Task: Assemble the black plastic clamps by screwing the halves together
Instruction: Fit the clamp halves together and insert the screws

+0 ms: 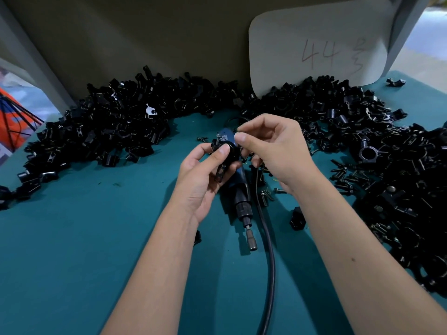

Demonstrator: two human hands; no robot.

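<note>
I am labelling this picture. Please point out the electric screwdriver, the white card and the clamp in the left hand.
electric screwdriver [242, 197]: head view, dark body.
white card [314, 44]: head view, blank middle.
clamp [223, 165]: head view, lower half.

White card [319, 47] marked "44" leaning against backboard [145, 32].

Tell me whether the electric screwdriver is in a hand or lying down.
Lying down. The electric screwdriver rests on the green table, bit toward the person, beneath both hands, which hold a clamp.

white card [319, 47] | handwritten "44" plus one unreadable character
</note>
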